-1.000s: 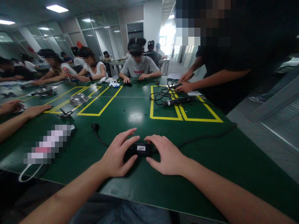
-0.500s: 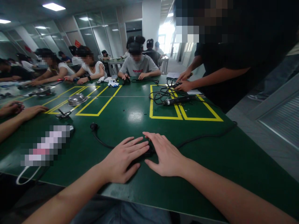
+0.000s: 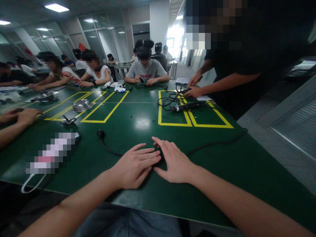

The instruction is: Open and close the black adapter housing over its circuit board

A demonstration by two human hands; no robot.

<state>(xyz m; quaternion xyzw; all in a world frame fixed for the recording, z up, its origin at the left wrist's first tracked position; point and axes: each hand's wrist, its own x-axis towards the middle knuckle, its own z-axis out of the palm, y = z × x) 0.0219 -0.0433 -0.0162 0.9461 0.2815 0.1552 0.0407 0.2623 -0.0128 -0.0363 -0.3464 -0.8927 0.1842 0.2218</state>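
Note:
My left hand (image 3: pixel 137 166) lies palm down near the table's front edge, its fingers stretched out to the right. Facing it, my right hand (image 3: pixel 175 162) arches with its thumb apart from the fingers; the fingertips of both hands nearly meet. Under and between them is a small dark object, mostly hidden, so its kind and any grip on it cannot be made out. A black cord with a plug (image 3: pixel 100 134) comes out on the left from beneath my left hand. On the right, another stretch of black cord (image 3: pixel 214 143) runs toward the table's right edge.
The green table (image 3: pixel 138 200) carries yellow tape rectangles. A blurred pink-and-white item (image 3: pixel 55 149) lies left, a metal bowl (image 3: pixel 82 105) beyond. A person in black handles tangled cables (image 3: pixel 170 98) at right; a black cylindrical tool (image 3: pixel 189 106) lies there. Others sit opposite and left.
Both my hands have shifted slightly, the left fingertips nearer my right hand and covering more of the dark object. The person opposite has raised a hand holding a small dark thing.

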